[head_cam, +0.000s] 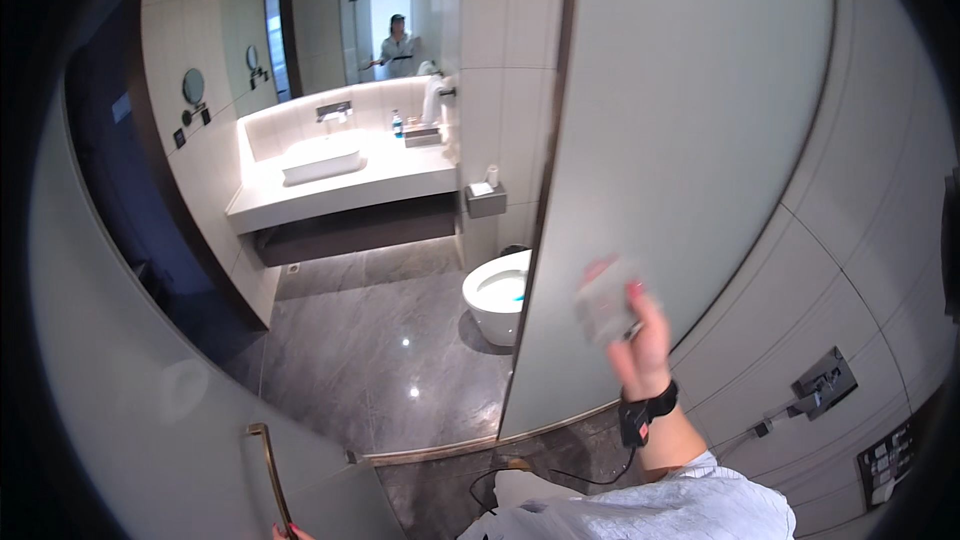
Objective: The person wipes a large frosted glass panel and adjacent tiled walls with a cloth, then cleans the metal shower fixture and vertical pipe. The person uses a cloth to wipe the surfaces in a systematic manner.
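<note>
My right hand (640, 345) is raised at the frosted glass panel (675, 127), blurred, and grips a greyish cloth (609, 304) against or just in front of the glass. A black band with a cable sits on the right wrist. At the bottom edge, the fingers of my left hand (291, 532) are at the lower end of the bronze door handle (271, 465); most of this hand is cut off by the picture's rim. The handle is on a frosted glass door (187, 405) at the lower left, which stands open.
A white toilet (499, 300) shows left of the panel's edge. Beyond the tiled floor (360, 345) is a counter (345, 191) with a washbasin (322, 157) under a mirror (330, 22). A shower control (825, 382) and a shelf of toiletries (889, 465) are at right. A low sill crosses the doorway.
</note>
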The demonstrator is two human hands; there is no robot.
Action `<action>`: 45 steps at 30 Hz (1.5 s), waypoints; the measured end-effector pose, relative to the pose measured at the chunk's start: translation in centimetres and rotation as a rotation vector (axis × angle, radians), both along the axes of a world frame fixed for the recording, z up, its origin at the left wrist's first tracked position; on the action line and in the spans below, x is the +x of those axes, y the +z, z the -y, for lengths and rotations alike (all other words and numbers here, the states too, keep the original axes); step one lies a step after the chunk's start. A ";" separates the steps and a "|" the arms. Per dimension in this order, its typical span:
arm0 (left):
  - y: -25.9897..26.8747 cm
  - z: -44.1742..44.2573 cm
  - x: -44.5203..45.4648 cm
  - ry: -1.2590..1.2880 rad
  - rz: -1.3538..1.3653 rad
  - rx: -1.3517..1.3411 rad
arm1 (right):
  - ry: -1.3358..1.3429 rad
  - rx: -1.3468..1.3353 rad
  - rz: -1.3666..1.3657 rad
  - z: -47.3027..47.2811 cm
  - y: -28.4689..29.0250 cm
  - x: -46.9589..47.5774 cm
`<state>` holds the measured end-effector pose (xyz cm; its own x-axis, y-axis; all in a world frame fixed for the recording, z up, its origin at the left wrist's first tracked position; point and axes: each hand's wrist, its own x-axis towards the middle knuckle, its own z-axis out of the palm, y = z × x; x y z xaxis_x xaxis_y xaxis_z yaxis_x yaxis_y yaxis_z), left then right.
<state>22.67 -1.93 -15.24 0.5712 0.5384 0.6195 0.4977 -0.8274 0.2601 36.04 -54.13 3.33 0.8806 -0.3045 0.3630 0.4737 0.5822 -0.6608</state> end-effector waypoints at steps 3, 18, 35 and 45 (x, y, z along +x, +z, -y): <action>0.5 0.7 1.5 -0.233 0.180 0.130 | -0.716 -0.106 0.272 5.1 5.4 1.3; 11.1 28.9 20.2 -1.235 0.449 -0.968 | -1.392 -1.526 0.549 -1.2 19.4 14.5; 16.2 44.7 28.8 -1.242 0.684 -1.331 | -1.627 -1.691 0.400 29.5 20.8 9.3; 15.6 43.6 30.7 -1.052 0.837 -1.251 | -1.684 -1.368 0.156 49.7 19.1 6.9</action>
<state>53.33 -45.48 0.38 0.7262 0.5196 0.4502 -0.6068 0.1766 0.7750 42.92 -103.85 22.40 0.0866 -0.1087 0.9903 -0.0291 -0.9939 -0.1066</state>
